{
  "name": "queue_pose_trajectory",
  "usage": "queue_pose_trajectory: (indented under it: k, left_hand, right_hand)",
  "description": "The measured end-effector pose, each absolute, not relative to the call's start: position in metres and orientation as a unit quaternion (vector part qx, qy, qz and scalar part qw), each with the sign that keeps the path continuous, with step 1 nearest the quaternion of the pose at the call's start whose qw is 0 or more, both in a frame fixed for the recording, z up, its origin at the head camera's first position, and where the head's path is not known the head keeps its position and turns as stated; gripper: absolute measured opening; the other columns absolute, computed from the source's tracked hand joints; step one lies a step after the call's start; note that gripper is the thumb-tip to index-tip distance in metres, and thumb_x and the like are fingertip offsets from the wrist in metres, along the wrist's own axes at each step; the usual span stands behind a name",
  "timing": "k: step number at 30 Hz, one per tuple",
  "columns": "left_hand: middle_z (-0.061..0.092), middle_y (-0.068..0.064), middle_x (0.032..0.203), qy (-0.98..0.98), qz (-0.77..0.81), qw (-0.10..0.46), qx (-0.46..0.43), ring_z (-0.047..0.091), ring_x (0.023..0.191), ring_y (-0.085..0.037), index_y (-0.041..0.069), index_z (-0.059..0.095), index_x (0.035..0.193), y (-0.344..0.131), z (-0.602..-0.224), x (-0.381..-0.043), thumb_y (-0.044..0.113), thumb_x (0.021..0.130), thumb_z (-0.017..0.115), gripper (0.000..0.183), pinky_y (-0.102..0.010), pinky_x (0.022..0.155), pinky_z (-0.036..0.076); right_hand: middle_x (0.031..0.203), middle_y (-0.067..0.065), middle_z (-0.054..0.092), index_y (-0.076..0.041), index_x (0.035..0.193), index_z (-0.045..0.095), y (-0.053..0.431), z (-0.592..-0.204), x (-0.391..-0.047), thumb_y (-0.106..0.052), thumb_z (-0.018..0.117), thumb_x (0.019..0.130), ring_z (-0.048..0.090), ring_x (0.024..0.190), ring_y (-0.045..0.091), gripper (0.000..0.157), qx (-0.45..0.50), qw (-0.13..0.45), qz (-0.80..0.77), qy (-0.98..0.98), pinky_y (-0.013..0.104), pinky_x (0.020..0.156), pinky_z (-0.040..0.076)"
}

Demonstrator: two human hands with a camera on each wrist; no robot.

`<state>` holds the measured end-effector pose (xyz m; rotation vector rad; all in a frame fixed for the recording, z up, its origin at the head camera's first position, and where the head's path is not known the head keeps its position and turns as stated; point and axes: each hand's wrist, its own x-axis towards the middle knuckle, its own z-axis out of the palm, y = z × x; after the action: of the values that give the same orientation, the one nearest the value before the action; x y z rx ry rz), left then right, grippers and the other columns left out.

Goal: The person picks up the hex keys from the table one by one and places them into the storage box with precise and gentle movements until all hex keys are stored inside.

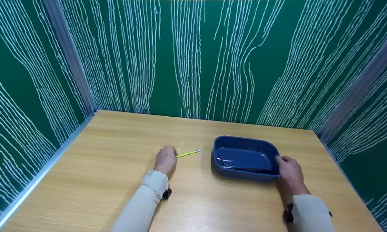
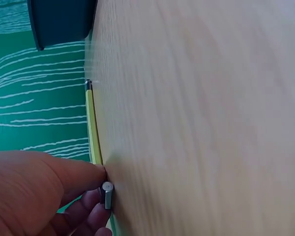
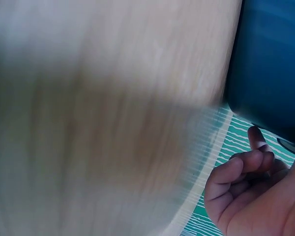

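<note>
My left hand is low over the table, its thumb and fingers at the near end of a yellow-green pencil. The pencil's eraser end points right, toward a dark blue plastic tub. In the left wrist view a small silver-ended piece sticks out between thumb and fingers; I cannot tell what it is. My right hand grips the tub's right end, thumb over the rim. Several thin dark and shiny stick-like items lie inside the tub along its near and left sides.
Small pale specks dot the wooden table near the pencil. Green panels with white wavy lines wall in the back and both sides. Metal posts stand at the back corners.
</note>
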<state>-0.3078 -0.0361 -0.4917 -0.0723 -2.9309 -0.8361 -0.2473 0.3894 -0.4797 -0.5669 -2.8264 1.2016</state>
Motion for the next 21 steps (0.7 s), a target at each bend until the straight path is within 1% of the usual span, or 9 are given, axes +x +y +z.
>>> queue_pose_trajectory:
  k: [4, 8, 11, 16, 21]
  left_hand:
    - [0.059, -0.002, 0.077, -0.971, -0.235, 0.025, -0.024, 0.057, 0.075, -0.02, 0.013, 0.064, 0.076, -0.034, -0.4911, -0.3076, 0.001, 0.074, 0.058, 0.014, -0.033, 0.066, 0.046]
    - [0.06, -0.001, 0.079, -0.98, -0.196, 0.013, -0.032, 0.057, 0.077, -0.021, 0.015, 0.065, 0.08, -0.0328, -0.4901, -0.3085, 0.004, 0.073, 0.061, 0.014, -0.035, 0.067, 0.046]
    - [0.061, -0.002, 0.081, -0.983, -0.18, 0.018, -0.039, 0.056, 0.08, -0.022, 0.015, 0.066, 0.081, -0.0323, -0.4898, -0.3089, 0.004, 0.071, 0.063, 0.015, -0.036, 0.068, 0.046]
    - [0.059, -0.002, 0.081, -0.984, -0.169, 0.035, -0.046, 0.053, 0.082, -0.022, 0.014, 0.065, 0.082, -0.0315, -0.4892, -0.3078, 0.002, 0.069, 0.063, 0.018, -0.036, 0.069, 0.045]
    - [0.057, -0.001, 0.082, -0.979, -0.183, 0.066, -0.055, 0.051, 0.083, -0.021, 0.014, 0.063, 0.081, -0.0295, -0.4879, -0.3068, 0.003, 0.072, 0.061, 0.015, -0.034, 0.069, 0.044]
  right_hand:
    - [0.131, 0.024, 0.038, 0.001, 0.131, 0.035, 0.3889, -0.4806, -0.2474, -0.056, 0.021, 0.087, 0.036, 0.119, 0.037, 0.073, -0.183, 0.007, 0.391, -0.902, 0.051, 0.096, 0.029]
    - [0.133, 0.024, 0.035, 0.0, 0.133, 0.032, 0.3888, -0.48, -0.2472, -0.057, 0.02, 0.087, 0.033, 0.122, 0.037, 0.074, -0.188, 0.002, 0.401, -0.897, 0.052, 0.097, 0.028]
    - [0.135, 0.024, 0.032, 0.0, 0.134, 0.029, 0.3886, -0.4791, -0.247, -0.058, 0.02, 0.086, 0.03, 0.124, 0.037, 0.076, -0.192, -0.004, 0.407, -0.893, 0.052, 0.097, 0.027]
    - [0.136, 0.024, 0.031, 0.0, 0.135, 0.027, 0.3885, -0.4789, -0.2468, -0.059, 0.02, 0.086, 0.03, 0.124, 0.037, 0.077, -0.192, -0.01, 0.408, -0.892, 0.052, 0.097, 0.026]
    - [0.137, 0.024, 0.029, 0.0, 0.135, 0.024, 0.3884, -0.4791, -0.2466, -0.059, 0.02, 0.086, 0.029, 0.125, 0.038, 0.077, -0.193, -0.011, 0.413, -0.89, 0.052, 0.098, 0.026]
